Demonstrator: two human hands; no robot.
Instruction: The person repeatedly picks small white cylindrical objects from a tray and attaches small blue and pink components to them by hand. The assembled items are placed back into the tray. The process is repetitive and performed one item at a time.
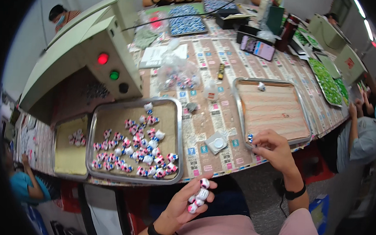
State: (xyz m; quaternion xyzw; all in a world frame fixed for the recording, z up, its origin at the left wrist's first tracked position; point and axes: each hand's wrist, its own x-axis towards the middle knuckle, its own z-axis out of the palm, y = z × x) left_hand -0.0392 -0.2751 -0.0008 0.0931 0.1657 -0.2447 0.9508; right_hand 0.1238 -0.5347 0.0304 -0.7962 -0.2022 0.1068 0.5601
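My left hand, at six o'clock, curls loosely around several small, rounded white-and-pink figurines. Toward four o'clock, my right hand has its fingers nearly meeting beside a tiny blue-and-white figurine at the pink-lined metal tray's seven-o'clock corner; whether gripped, I cannot tell. I'd pinch lightly, cupped palm level.
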